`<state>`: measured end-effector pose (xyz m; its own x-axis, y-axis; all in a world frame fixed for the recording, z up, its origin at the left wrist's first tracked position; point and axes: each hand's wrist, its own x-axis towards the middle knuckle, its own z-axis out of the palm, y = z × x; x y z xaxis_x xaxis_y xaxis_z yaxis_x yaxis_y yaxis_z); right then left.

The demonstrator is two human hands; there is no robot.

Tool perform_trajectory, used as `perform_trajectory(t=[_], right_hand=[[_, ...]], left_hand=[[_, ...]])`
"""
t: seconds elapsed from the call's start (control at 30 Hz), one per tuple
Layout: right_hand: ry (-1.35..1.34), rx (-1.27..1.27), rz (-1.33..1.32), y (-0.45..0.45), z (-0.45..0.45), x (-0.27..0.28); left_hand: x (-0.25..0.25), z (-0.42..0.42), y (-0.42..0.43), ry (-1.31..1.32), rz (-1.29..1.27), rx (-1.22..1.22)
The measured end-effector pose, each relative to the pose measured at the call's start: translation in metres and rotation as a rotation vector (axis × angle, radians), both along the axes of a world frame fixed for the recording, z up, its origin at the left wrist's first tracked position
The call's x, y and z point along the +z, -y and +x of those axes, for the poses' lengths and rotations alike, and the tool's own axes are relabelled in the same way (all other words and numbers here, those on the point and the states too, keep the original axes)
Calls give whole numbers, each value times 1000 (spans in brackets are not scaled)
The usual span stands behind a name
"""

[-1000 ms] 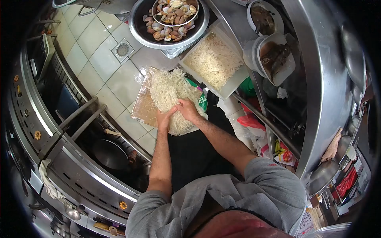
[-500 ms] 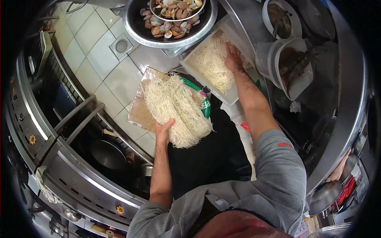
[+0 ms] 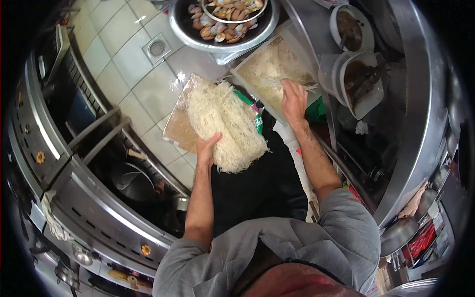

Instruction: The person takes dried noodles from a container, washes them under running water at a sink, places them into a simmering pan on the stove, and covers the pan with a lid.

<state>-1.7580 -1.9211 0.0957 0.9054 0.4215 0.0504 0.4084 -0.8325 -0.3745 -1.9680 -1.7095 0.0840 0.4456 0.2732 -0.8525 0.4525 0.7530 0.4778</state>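
Note:
A large bundle of pale, thin noodles (image 3: 225, 126) lies over a cardboard piece (image 3: 180, 127) and my dark-clad lap. My left hand (image 3: 207, 148) grips the bundle's lower left side, thumb on top. Over the near right part of a translucent tub (image 3: 255, 91), my right hand (image 3: 294, 99) is closed on a small tuft of noodles (image 3: 304, 85), whose strands stick out past the fingers. More noodles (image 3: 272, 62) lie inside the tub. Part of a green bag (image 3: 258, 123) shows beside the bundle.
A metal basin (image 3: 180, 27) of clams stands at the top, with a smaller bowl of clams in it. Containers of dark contents (image 3: 360, 81) sit on the right steel shelf. Stoves with a wok (image 3: 131, 182) line the left. A drain (image 3: 157, 48) is in the tiled floor.
My right hand first left the bundle and reached into the tub. Now it has come nearer to me, holding a tuft. The tub's noodle pile looks smaller. My left hand stays on the bundle.

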Motion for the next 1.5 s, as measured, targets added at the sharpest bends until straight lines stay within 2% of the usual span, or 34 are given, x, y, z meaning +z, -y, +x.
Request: perform_trajectory(t=[0.07, 0.2, 0.37, 0.47, 0.57, 0.7, 0.8, 0.87, 0.9, 0.97, 1.07, 1.13, 1.2, 1.27, 1.3, 1.37, 1.43, 1.5], right_hand=[[46, -13, 78, -7, -16, 24], [-36, 32, 241, -21, -37, 72], [-129, 461, 446, -48, -65, 82], [-141, 599, 503, -66, -82, 77], [-197, 814, 556, -78, -91, 56], [-363, 876, 445, -76, -95, 14], [-480, 812, 440, -78, -100, 4], [-496, 773, 421, -83, -100, 7], [-487, 767, 411, -84, -102, 7], [-483, 744, 387, -89, -108, 10], [-535, 702, 362, -97, -110, 23], [-527, 712, 315, -97, -102, 29], [-717, 278, 606, -96, -86, 31], [-897, -646, 939, -91, -47, 21], [-752, -813, 1237, -73, -21, 5], [-785, -1165, 1723, -22, 29, -56], [-776, -1493, 2063, 19, 72, -115], [-728, -1452, 2194, 37, 94, -127]], left_hand=[[-3, -2, -4, -14, -7, -1], [-9, -1, -12, 39, -46, -55], [-2, 6, -18, 3, -118, -100], [0, 7, -22, 72, -81, -137], [-23, -9, -27, 99, -98, -136], [-32, -16, -34, 120, -178, -124], [-41, -25, -36, 249, -332, 7], [-36, -23, -36, 248, -555, 147], [-32, -21, -35, 257, -565, 139], [-21, -17, -33, 222, -300, 40], [-6, -10, -39, 191, -227, -138], [4, -6, -46, 173, -271, -156], [14, -5, -48, 200, -217, -134], [24, -6, -51, 199, -192, -124], [30, -7, -55, 167, -194, -142], [33, -10, -57, 172, -173, -74], [38, -12, -60, 167, -158, -38], [52, -17, -60, 173, -138, 10]])
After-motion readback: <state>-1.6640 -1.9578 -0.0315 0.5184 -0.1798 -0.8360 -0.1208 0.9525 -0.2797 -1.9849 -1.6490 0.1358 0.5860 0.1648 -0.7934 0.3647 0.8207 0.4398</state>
